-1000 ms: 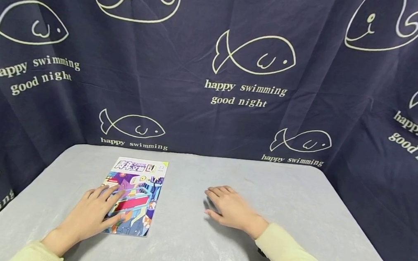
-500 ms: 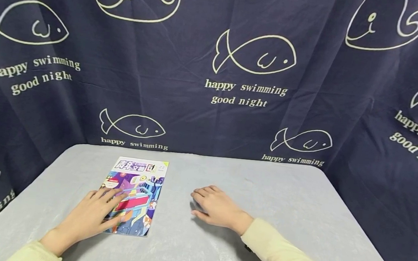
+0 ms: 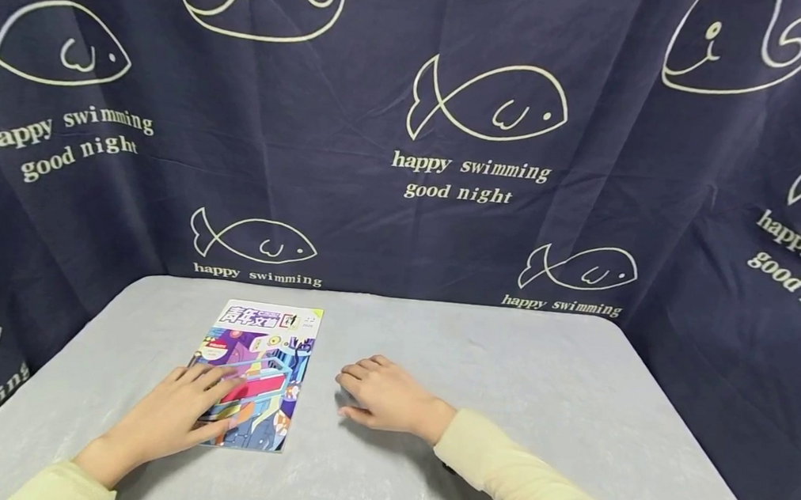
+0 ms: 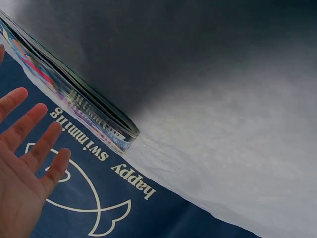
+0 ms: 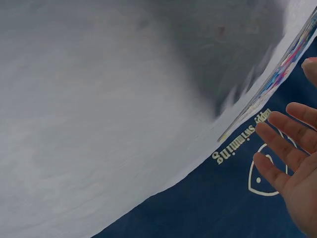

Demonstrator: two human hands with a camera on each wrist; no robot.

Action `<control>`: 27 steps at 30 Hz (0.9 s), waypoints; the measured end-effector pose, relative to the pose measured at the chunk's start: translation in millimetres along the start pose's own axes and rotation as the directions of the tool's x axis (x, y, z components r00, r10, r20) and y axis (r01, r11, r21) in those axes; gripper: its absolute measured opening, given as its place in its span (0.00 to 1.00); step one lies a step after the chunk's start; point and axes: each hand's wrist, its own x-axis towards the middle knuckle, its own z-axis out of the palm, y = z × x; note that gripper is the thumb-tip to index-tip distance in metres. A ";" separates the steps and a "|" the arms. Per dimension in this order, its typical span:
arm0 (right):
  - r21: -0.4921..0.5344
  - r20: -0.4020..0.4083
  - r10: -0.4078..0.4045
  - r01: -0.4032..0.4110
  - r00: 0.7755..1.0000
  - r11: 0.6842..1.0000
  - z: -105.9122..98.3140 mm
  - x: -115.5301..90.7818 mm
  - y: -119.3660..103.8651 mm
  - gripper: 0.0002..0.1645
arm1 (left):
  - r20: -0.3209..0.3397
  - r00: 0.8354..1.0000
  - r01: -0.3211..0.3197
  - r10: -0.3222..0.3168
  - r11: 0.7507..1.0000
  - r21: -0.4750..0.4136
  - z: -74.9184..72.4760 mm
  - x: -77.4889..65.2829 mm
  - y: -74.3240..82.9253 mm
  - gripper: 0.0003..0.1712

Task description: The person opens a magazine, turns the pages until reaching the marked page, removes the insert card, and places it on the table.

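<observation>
A colourful magazine (image 3: pixel 273 350) lies flat on the left part of the grey table, its cover up and its title at the far end. Over its lower left part my left hand (image 3: pixel 167 416) hangs with fingers spread and palm down. In the left wrist view a gap shows between this hand (image 4: pixel 25 168) and the thick page edge of the magazine (image 4: pixel 81 101). To the right of the magazine hovers my right hand (image 3: pixel 388 396), palm down with relaxed fingers and nothing in them. The right wrist view shows its fingers (image 5: pixel 285 146) loosely spread, with the magazine's thin edge (image 5: pixel 280 74) beyond.
The table (image 3: pixel 539 381) has a pale grey cover and rounded far corners. Dark blue curtains (image 3: pixel 351 158) with fish drawings and lettering close off the back and both sides.
My right hand has moved left across the table, closer to the magazine. The left hand has barely shifted, and the magazine lies in the same place.
</observation>
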 end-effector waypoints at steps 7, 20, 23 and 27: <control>0.020 0.018 -0.047 0.047 0.999 0.999 3.0 14.5 -9.9 0.27 | -0.038 0.996 -0.088 0.087 0.996 -0.026 2.9 -3.0 -4.7 0.30; 0.051 0.044 -0.103 0.101 0.994 0.994 7.5 33.9 -25.1 0.25 | -0.003 0.996 -0.091 0.091 0.992 -0.093 0.5 -9.0 -12.2 0.33; 0.067 0.056 -0.108 0.105 0.993 0.992 6.8 38.1 -27.6 0.25 | 0.009 0.997 -0.079 0.080 0.993 -0.086 0.2 -9.9 -14.2 0.35; 0.085 0.064 -0.120 0.114 0.991 0.990 6.4 43.2 -30.5 0.26 | 0.003 0.997 -0.082 0.082 0.993 -0.083 0.4 -10.6 -16.0 0.36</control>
